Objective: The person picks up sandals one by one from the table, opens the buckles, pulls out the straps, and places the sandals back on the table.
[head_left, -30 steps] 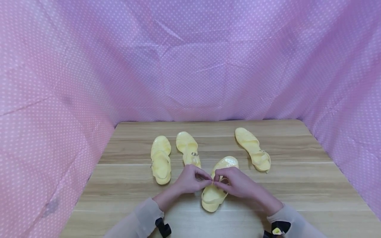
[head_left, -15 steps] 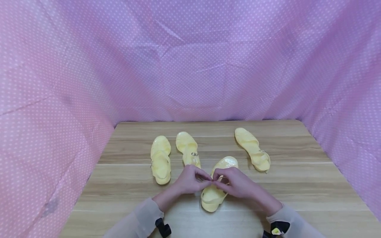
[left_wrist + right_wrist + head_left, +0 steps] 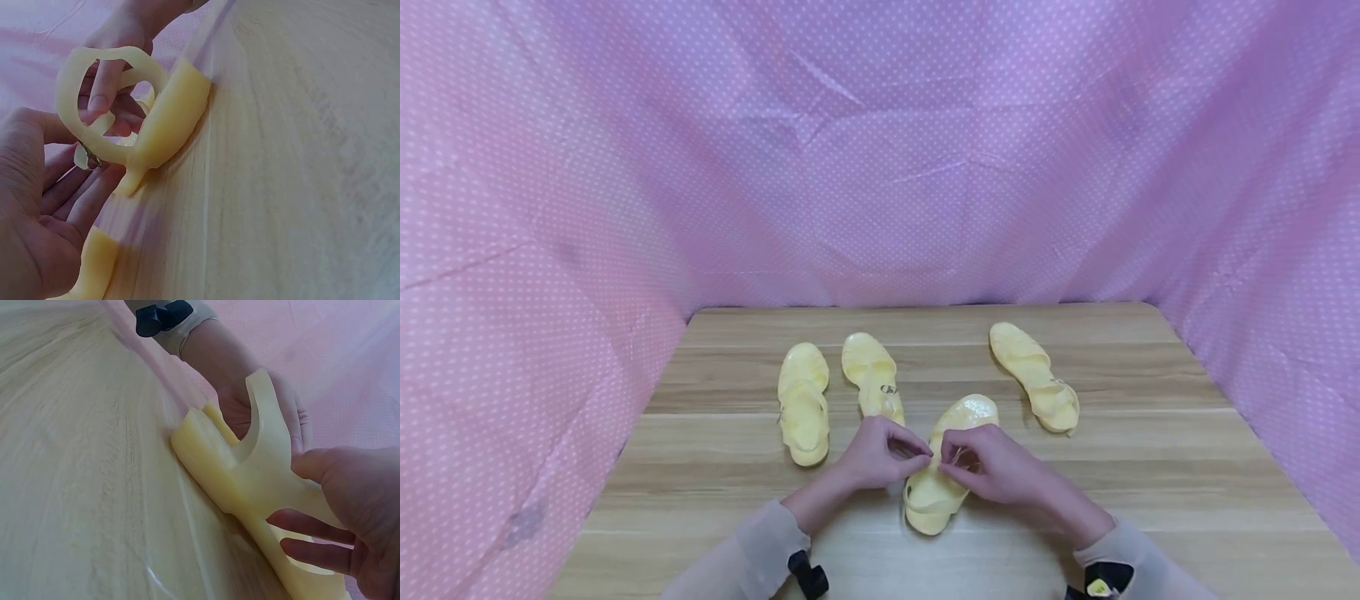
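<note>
All four sandals are the same pale buttery yellow, including the one being handled (image 3: 951,467) and the three others (image 3: 803,404) (image 3: 872,375) (image 3: 1033,377). The table (image 3: 1150,467) is light wood grain with tan and beige streaks, and the backdrop cloth (image 3: 880,167) is pinkish purple with tiny white polka dots. Sleeves (image 3: 767,537) look beige, with a black strap (image 3: 808,575) at the wrist.

Four sandals lie on the desk (image 3: 1150,467): two side by side at left (image 3: 803,404) (image 3: 872,375), one at right (image 3: 1033,377), one nearest (image 3: 947,467) between both hands.
</note>
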`<state>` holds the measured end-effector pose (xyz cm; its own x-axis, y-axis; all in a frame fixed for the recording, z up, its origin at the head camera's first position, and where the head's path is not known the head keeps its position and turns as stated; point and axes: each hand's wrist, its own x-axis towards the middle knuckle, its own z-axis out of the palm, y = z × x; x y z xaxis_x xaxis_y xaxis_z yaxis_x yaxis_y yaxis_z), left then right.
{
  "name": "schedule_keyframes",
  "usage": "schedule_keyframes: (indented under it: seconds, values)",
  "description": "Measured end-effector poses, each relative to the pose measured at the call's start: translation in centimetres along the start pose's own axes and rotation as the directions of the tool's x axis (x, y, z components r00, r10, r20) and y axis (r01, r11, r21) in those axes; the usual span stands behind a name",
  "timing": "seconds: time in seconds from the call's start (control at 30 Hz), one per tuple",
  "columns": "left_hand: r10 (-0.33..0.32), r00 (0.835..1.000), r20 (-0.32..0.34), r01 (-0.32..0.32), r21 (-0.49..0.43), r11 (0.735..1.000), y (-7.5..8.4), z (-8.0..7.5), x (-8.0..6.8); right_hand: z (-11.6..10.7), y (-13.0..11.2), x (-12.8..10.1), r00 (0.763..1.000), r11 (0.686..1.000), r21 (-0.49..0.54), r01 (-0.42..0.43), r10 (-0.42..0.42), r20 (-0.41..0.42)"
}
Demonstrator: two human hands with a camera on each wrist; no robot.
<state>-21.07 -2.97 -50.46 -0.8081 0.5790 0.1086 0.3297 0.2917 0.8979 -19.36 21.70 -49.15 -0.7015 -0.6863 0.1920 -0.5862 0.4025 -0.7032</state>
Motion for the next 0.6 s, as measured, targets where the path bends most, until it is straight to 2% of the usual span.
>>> schedule_keyframes:
  seconds: [0.27, 0.43, 0.6]
  values:
    - [0.022, 1.000, 0.008, -0.022, 0.022, 1.000, 0.15, -0.02, 0.08, 0.06, -0.17, 0.13, 0.999, 0.999, -0.023, -0.030, 0.030, -0.012]
    - [0.010, 1.000, 0.000, -0.010, 0.009, 1.000, 0.23, -0.04, -0.01, 0.07, -0.05, -0.01, 1.000, 1.000, -0.003, -0.017, 0.017, -0.014]
    - [0.007, 1.000, 0.006, -0.007, 0.020, 1.000, 0.22, -0.08, 0.01, 0.16, -0.09, 0.28, 0.999, 0.999, -0.036, -0.002, 0.000, -0.041]
